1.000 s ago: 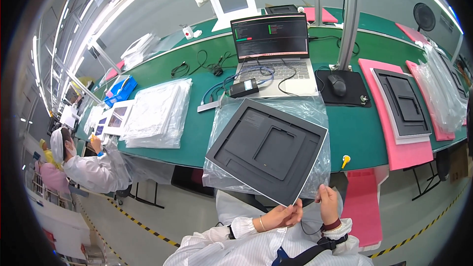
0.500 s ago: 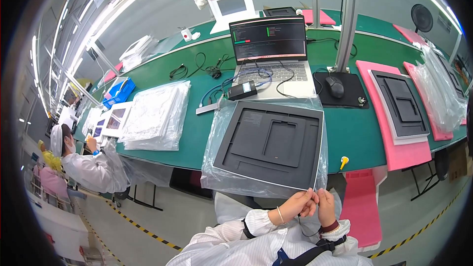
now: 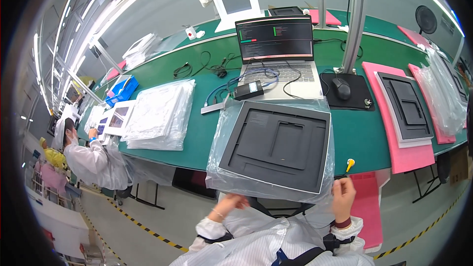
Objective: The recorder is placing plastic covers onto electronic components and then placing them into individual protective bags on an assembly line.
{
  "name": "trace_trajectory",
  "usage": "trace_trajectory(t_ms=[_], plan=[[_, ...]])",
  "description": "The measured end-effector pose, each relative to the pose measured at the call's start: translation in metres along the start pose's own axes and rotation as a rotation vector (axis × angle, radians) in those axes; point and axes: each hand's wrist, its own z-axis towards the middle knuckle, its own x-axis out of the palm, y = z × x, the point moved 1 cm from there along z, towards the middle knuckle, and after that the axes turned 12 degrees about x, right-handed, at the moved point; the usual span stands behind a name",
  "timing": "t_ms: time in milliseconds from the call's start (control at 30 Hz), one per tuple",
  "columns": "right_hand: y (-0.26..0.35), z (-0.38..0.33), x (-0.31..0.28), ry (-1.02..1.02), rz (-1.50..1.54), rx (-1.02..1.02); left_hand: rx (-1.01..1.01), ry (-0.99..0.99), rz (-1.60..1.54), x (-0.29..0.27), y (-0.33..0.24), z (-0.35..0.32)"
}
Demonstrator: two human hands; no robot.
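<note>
Bench (image 3: pixel 200 140) is green. Along its front edge: panel (image 3: pixel 276 155) is black with white rim, bag (image 3: pixel 219 180) clear; small plug-like piece (image 3: pixel 350 163) shows yellow. Toward the back edge — laptop (image 3: pixel 311 88) is silver-grey, screen (image 3: pixel 276 47) black with green and red marks. Right end: foam sheet (image 3: pixel 419 161) is pink. Left end: bin (image 3: pixel 123 92) is blue. Smock (image 3: pixel 256 252) is white, finely striped; wristband (image 3: pixel 343 223) dark red. Floor tape (image 3: pixel 144 230) — yellow-black stripes.

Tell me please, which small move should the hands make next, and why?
Perhaps the left hand should take the near edge of the bag: that edge sticks out beyond the panel, and the hand is close by, seemingly holding nothing.
</note>
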Motion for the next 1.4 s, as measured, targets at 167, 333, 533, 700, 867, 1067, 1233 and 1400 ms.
trace_trajectory(t_ms=[167,333,533,700,867,1067,1233,1400], plan=[[0.039,0.024,0.011,0.07,0.193,-0.131,0.348,-0.519,0.055,-0.09,-0.029,-0.018],[0.032,0.051,0.041,0.157,0.093,-0.145,0.405,-0.7,0.094,-0.091,-0.047,-0.003],[0.053,0.047,0.05,0.109,-0.386,-0.292,0.424,-0.469,-0.096,-0.078,-0.045,0.0],[0.058,0.047,0.052,0.091,-0.508,-0.38,0.476,-0.419,-0.063,-0.077,-0.042,-0.003],[0.066,0.053,0.057,0.137,-0.567,-0.442,0.498,-0.51,-0.09,-0.078,-0.041,0.0],[0.069,0.065,0.056,0.194,-0.659,-0.392,0.422,-0.457,-0.208,-0.071,-0.05,-0.007],[0.057,0.071,0.061,0.068,-0.552,-0.415,0.378,-0.334,-0.138,-0.063,-0.068,-0.005],[0.053,0.076,0.052,-0.257,-0.656,-0.178,0.337,-0.299,-0.032,-0.056,-0.089,-0.007]])
